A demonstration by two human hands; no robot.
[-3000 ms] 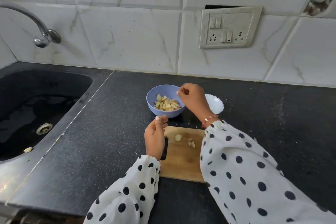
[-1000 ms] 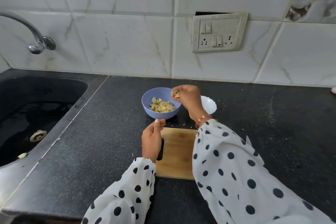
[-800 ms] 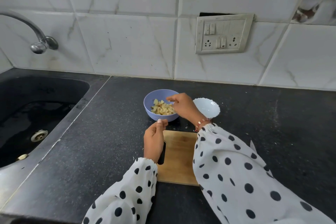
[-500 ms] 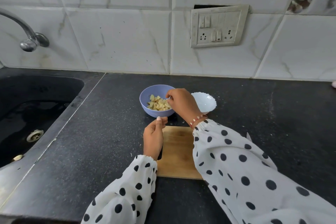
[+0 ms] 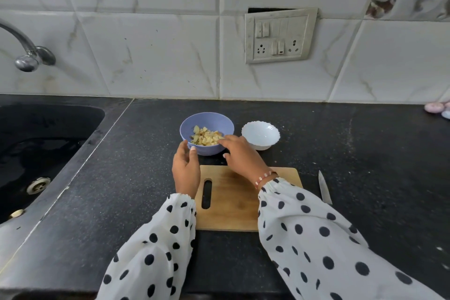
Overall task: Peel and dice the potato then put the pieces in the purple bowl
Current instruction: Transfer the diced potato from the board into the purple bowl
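The purple bowl [image 5: 211, 119] stands on the black counter behind the wooden cutting board [image 5: 233, 204] and holds diced potato pieces [image 5: 205, 138]. My left hand [image 5: 186, 169] reaches to the bowl's near left wall, its fingers loosely bent and its thumb tip at the wall. My right hand [image 5: 243, 156] lies at the bowl's near right side, with straight fingertips on the rim beside the pieces. Neither hand holds potato. The board's surface is bare.
A white scalloped bowl [image 5: 260, 134] sits just right of the purple one. A knife [image 5: 325, 187] lies on the counter right of the board. A black sink [image 5: 41, 153] with a tap [image 5: 26, 56] is at the left. Small pink objects [image 5: 435, 107] sit far right.
My right hand carried the last pieces from the board to the bowl, let them go and sank to the rim. My left hand moved forward from the board's corner to the bowl.
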